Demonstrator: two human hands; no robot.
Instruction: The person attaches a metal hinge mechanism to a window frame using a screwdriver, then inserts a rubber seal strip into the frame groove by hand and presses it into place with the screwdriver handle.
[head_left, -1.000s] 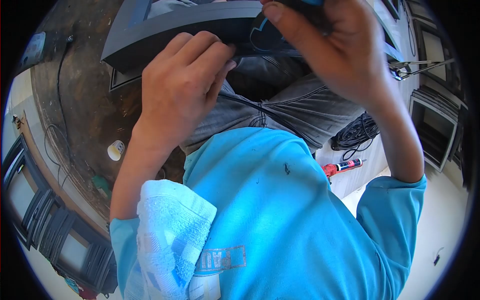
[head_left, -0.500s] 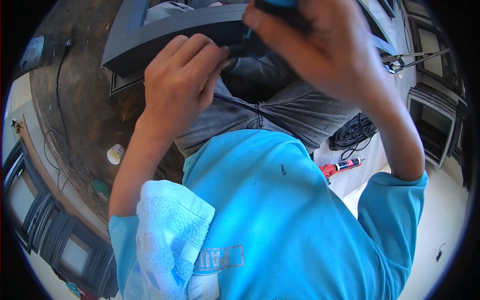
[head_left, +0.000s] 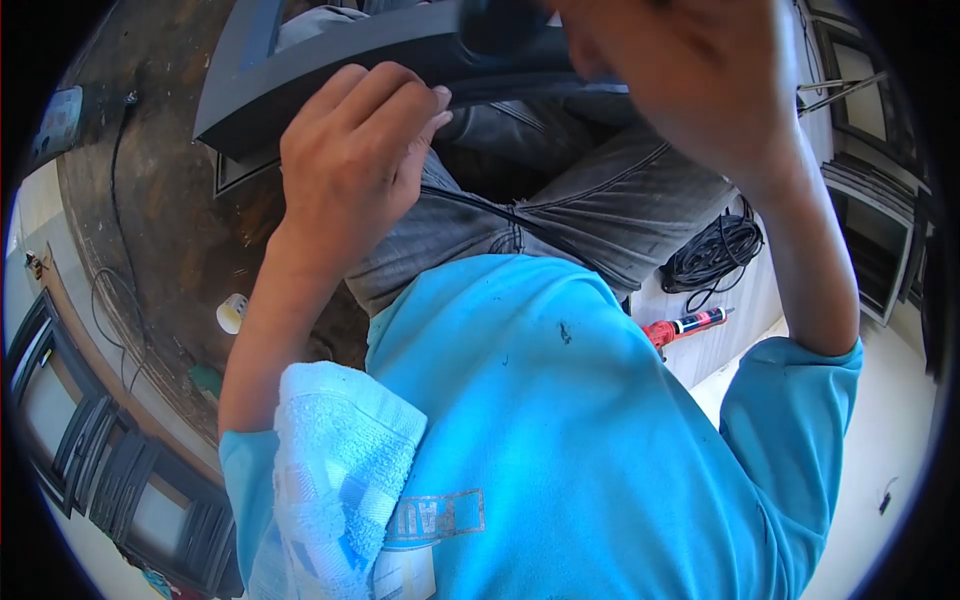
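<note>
A dark grey frame (head_left: pixel 330 75) lies across the lap at the top of the view. At its near edge is my left hand (head_left: pixel 350 150), thumb and fingertips pinched together on a thin black strip (head_left: pixel 470 203) that trails back over the grey trousers. My right hand (head_left: pixel 700 90), blurred and partly cut off by the top edge, is closed round a dark tool. The tool's rounded black end (head_left: pixel 498 25) is over the frame, between the two hands; its exact shape is smeared by motion.
A coil of black cord (head_left: pixel 712 250) and a red tool with a cartridge (head_left: pixel 685 326) lie at the right. A white cup (head_left: pixel 232 313) is on the brown floor at left. Dark frames (head_left: pixel 140 490) are stacked at both sides. A towel (head_left: pixel 345 460) hangs over the left shoulder.
My right hand has swung right and nearer, blurred, and the tool's black end now points left over the frame. My left hand has shifted slightly left, still pinched.
</note>
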